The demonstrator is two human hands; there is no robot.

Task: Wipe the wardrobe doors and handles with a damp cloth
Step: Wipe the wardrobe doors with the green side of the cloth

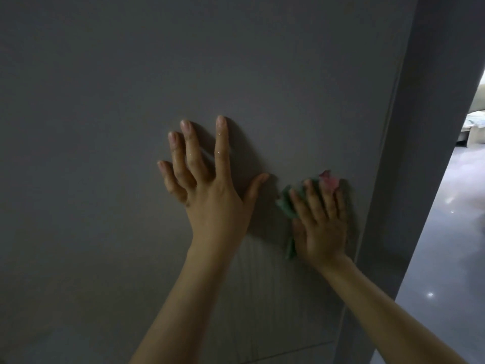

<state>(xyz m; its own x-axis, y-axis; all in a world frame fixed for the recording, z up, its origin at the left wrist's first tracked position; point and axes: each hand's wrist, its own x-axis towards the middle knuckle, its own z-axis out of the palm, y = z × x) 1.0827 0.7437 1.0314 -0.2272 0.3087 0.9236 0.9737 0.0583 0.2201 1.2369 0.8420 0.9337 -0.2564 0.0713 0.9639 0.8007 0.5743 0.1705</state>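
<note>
A flat grey wardrobe door (131,101) fills most of the view. My left hand (210,195) lies flat against it with fingers spread and straight; water drops glisten on the fingers. Just to its right, my right hand (321,224) presses a green and pink cloth (286,203) flat onto the door near the door's right edge. The cloth shows at the fingertips and left of the palm; the rest is hidden under the hand. Faint wet streaks (262,285) run down the door below the hands. No handle is in view.
The door's right edge meets a grey side panel (420,153) running top to bottom. Beyond it at the right lies a shiny grey floor (446,232) and a pale piece of furniture (475,132) at the far right edge.
</note>
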